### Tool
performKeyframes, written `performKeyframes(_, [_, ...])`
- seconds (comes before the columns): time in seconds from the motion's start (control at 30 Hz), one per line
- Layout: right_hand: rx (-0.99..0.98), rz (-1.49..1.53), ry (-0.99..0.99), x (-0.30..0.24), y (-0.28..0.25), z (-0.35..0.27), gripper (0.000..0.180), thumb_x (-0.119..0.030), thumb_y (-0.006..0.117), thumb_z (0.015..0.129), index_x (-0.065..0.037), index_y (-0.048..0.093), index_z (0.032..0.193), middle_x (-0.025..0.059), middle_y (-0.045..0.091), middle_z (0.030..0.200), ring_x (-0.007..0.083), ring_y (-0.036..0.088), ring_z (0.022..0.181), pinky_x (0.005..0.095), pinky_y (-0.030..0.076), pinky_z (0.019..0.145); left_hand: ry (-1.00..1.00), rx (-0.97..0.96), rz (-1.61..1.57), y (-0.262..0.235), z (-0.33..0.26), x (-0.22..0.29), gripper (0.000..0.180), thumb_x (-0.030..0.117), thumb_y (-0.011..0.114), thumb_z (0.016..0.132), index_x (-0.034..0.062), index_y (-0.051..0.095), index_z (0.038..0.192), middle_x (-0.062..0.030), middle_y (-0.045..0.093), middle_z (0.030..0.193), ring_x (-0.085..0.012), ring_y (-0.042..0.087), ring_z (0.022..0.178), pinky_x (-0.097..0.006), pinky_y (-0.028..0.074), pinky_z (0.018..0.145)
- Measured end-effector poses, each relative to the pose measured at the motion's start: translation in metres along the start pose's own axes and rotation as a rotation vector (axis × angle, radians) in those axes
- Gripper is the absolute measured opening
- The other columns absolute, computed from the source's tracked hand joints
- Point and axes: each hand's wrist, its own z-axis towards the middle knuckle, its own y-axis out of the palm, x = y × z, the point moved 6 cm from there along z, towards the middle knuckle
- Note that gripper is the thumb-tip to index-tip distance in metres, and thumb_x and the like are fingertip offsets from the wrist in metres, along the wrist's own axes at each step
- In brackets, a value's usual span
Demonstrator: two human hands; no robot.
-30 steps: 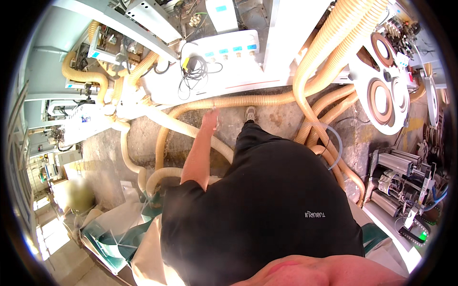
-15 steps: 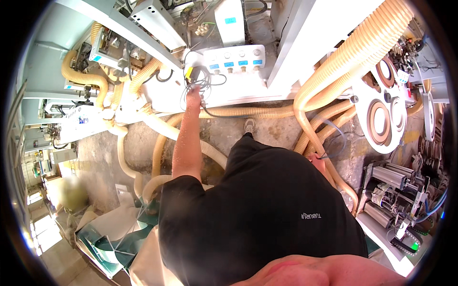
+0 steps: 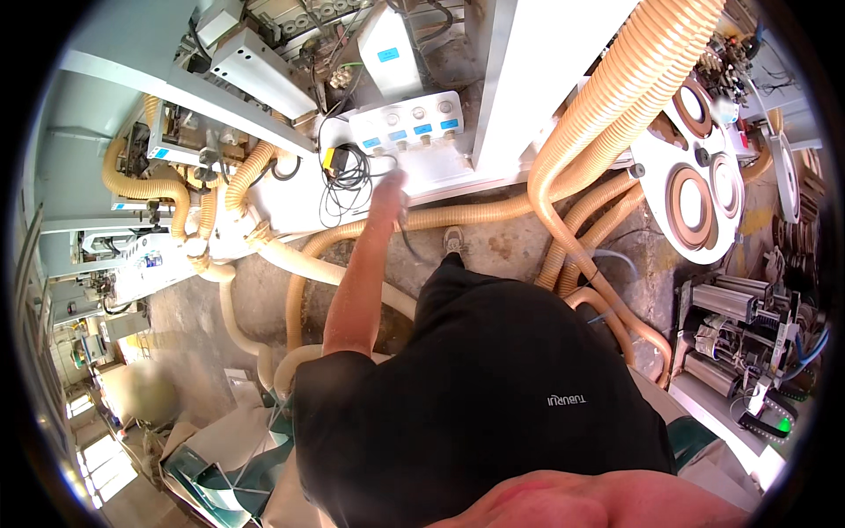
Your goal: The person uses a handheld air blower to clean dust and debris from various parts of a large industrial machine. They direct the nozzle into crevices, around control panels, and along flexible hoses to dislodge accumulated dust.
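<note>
Left hand extended on a straight arm to the white control box, which sits at the front edge of the white machine housing beside a coil of black cable, fingertips just below its row of knobs; finger posture indiscernible, right hand unseen.
</note>
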Motion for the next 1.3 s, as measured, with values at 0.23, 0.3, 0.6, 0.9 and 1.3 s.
performKeyframes(0.23, [0.033, 0.019, 0.031, -0.007, -0.004, -0.006, 0.016, -0.018, 0.06, 0.1, -0.005, 0.068, 0.095, 0.0016, 0.059, 0.073, 0.0124, 0.055, 0.057, 0.0284, 0.043, 0.05, -0.011, -0.119, -0.029, 0.096, 0.02, 0.027, 0.039, 0.037, 0.065, 0.096, 0.0023, 0.067, 0.114, -0.0045, 0.061, 0.073, -0.0124, 0.053, 0.056, -0.029, 0.04, 0.051])
performKeyframes(0.3, [0.044, 0.028, 0.042, -0.012, 0.0, -0.01, 0.016, -0.018, 0.06, 0.1, -0.005, 0.068, 0.096, 0.0018, 0.059, 0.074, 0.0125, 0.055, 0.057, 0.0283, 0.044, 0.05, 0.114, -0.189, 0.116, 0.115, 0.044, 0.041, 0.039, 0.039, 0.066, 0.096, 0.0025, 0.067, 0.111, -0.004, 0.061, 0.073, -0.0126, 0.054, 0.057, -0.029, 0.039, 0.05])
performKeyframes(0.6, [0.08, 0.019, 0.001, -0.061, 0.042, -0.035, 0.015, -0.016, 0.06, 0.097, -0.003, 0.068, 0.094, 0.0027, 0.06, 0.07, 0.0124, 0.057, 0.057, 0.0275, 0.046, 0.052, 0.094, -0.19, 0.055, 0.152, 0.178, 0.063, 0.04, 0.044, 0.066, 0.095, 0.0045, 0.064, 0.104, -0.0039, 0.059, 0.081, -0.014, 0.058, 0.067, -0.031, 0.042, 0.05])
performKeyframes(0.9, [0.163, -0.045, -0.006, -0.06, 0.072, -0.075, 0.019, -0.018, 0.062, 0.096, -0.002, 0.069, 0.088, 0.0012, 0.065, 0.077, 0.0102, 0.06, 0.069, 0.0269, 0.047, 0.063, -0.112, -0.203, -0.055, 0.166, 0.312, 0.036, 0.023, 0.031, 0.07, 0.092, 0.0089, 0.065, 0.094, -0.0021, 0.049, 0.065, -0.0153, 0.047, 0.049, -0.031, 0.036, 0.04])
performKeyframes(1.3, [0.193, -0.016, -0.047, -0.09, 0.097, -0.129, 0.02, -0.019, 0.063, 0.1, -0.002, 0.067, 0.089, -0.0014, 0.064, 0.08, 0.0076, 0.058, 0.074, 0.0273, 0.048, 0.066, 0.459, -0.201, 1.149, 0.229, 0.455, 0.073, 0.023, 0.028, 0.074, 0.08, 0.0119, 0.07, 0.096, -0.007, 0.066, 0.086, -0.0219, 0.064, 0.077, -0.035, 0.05, 0.059])
